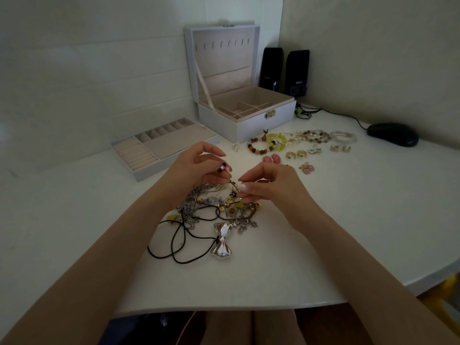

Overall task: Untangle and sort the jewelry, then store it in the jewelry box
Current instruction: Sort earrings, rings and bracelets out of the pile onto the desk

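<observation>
Currently both hands are hovering over the middle of the table [74,220], the left hand [196,165] and right hand [271,188] each pinching one end of a thin chain [232,183] between curled fingertips, nearly touching each other. Just beneath them the tangle [219,207] is lying in a heap, with a black cord [184,262] looping out toward the near edge and a silver bow [222,239] sitting at its front. The box [244,128] is standing open near the back wall, its lid upright; its tray [174,143] is lying apart to the left. Bracelets [311,136] and earrings [316,151] are lining up right of the box front, well clear of the tangle. Bare table is stretching wide on both sides of the forearms, and the rounded right edge is curving away beyond a mouse [393,134].
</observation>
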Motion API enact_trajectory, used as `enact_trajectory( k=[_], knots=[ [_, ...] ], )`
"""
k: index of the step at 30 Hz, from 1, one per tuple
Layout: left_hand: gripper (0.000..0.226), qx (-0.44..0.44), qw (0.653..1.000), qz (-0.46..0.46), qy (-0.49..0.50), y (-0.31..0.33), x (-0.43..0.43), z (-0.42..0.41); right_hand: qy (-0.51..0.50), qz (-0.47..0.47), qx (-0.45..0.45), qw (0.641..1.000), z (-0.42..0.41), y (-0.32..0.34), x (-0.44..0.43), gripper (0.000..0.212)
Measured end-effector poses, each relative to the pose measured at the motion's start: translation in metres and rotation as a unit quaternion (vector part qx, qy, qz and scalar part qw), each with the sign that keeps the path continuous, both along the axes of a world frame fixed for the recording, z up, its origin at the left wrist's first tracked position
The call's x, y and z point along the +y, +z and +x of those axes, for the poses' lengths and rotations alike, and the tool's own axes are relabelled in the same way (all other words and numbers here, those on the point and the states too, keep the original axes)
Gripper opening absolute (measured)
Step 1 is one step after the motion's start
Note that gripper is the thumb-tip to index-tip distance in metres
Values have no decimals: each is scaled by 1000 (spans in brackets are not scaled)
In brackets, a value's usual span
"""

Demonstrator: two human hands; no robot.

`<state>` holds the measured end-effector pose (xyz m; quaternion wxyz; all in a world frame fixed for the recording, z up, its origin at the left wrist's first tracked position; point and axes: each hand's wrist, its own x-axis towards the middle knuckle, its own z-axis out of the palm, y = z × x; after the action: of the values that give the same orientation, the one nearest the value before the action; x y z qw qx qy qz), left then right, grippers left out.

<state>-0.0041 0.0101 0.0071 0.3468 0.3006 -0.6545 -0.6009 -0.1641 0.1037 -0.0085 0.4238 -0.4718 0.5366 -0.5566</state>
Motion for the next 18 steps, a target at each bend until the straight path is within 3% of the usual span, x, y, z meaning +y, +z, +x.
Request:
enact_trajectory(
  k=[6,13,18],
  knots=[
    [19,-34,999,-3,-25,-3,-1,0,2,-1,18,1000,-3,-2,-2,20],
    [6,-22,999,-34,31,-3,1,-6,-29,-3,-63,998,-10,3,-3,7],
    [22,-95,991,-95,-27,4,6,-15,-24,-12,-100,995,-16,7,-3,9]
  ],
)
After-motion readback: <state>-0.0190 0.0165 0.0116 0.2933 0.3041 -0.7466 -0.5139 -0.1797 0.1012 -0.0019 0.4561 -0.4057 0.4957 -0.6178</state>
